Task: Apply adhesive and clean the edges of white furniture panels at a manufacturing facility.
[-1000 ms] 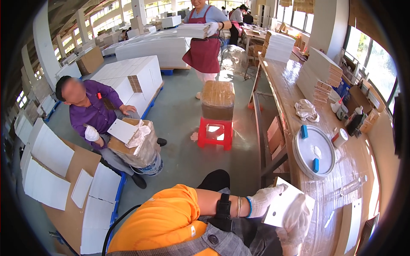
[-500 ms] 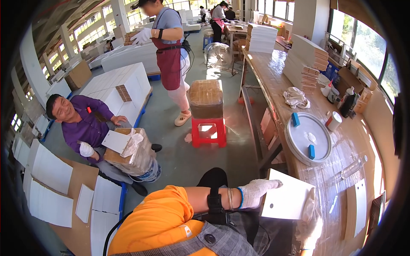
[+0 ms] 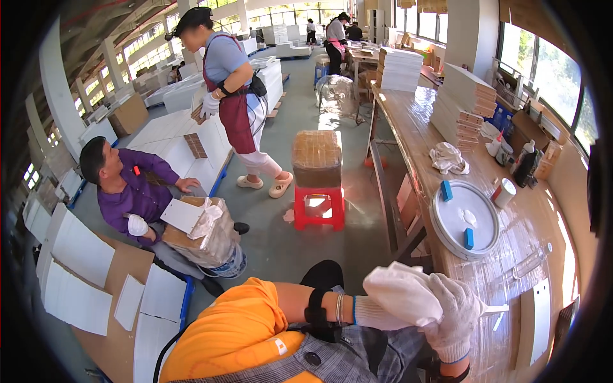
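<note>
My right hand [image 3: 453, 316], in a pale knit glove, is closed on a bunched white cloth [image 3: 402, 290] in front of my body. My left hand [image 3: 381, 313], gloved too, reaches in from the left under the cloth, and its fingers are hidden. Past my right hand a thin white edge [image 3: 495, 310] sticks out; it looks like a panel seen nearly edge-on, the rest covered by hands and cloth. On the bench beside them lies a white board with small holes [image 3: 541, 319].
On the wrapped bench [image 3: 415, 137] stand a round grey lid with two blue blocks [image 3: 466, 220], a crumpled cloth [image 3: 449, 157], a white cup [image 3: 504, 192] and stacked white panels [image 3: 463, 105]. A co-worker in purple [image 3: 134, 198] sits left; another in an apron [image 3: 230, 96] stands beyond a red stool [image 3: 319, 210].
The white panel has turned from flat to nearly edge-on. My right hand and its cloth have come up over my left hand. The standing co-worker has shifted left; the seated one has turned away.
</note>
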`<state>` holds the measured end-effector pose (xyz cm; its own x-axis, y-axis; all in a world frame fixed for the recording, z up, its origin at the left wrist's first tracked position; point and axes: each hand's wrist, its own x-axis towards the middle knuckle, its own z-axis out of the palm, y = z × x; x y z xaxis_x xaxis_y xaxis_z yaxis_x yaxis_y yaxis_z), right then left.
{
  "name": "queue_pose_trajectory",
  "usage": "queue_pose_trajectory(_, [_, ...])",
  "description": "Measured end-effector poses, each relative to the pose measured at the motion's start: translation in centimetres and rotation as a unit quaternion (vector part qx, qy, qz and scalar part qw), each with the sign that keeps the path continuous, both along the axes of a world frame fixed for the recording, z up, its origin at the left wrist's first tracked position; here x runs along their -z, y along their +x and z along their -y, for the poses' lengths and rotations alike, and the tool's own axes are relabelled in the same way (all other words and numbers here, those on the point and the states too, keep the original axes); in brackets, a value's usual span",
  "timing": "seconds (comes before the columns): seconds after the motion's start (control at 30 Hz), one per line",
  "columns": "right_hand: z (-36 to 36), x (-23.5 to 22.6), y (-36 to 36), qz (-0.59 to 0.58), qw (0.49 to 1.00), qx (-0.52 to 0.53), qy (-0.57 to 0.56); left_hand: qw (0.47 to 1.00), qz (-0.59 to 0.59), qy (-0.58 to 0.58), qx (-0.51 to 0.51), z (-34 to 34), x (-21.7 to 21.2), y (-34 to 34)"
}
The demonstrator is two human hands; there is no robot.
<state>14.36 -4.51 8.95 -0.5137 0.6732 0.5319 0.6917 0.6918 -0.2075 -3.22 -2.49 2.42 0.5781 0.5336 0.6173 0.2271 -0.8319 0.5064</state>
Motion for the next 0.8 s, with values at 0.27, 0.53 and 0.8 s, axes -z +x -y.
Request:
queue_pose_trajectory(0.27, [-2.0, 5.8, 12.4, -0.064, 0.980, 0.182, 0.049, 0.935, 0.074, -0.334, 0.091, -0.2, 0.8, -1.1])
queue_pose_trajectory(0.53, [-3.9, 10.2, 18.7, -0.172, 0.965, 0.194, -0.045, 0.931, 0.042, -0.359, 0.052, 0.2, 1.2, -1.4])
queue_pose_trajectory(0.8, [-5.7, 12.9, 21.5, -0.305, 0.923, 0.212, -0.095, 0.945, 0.008, -0.326, 0.021, 0.3, 1.0, -1.7])
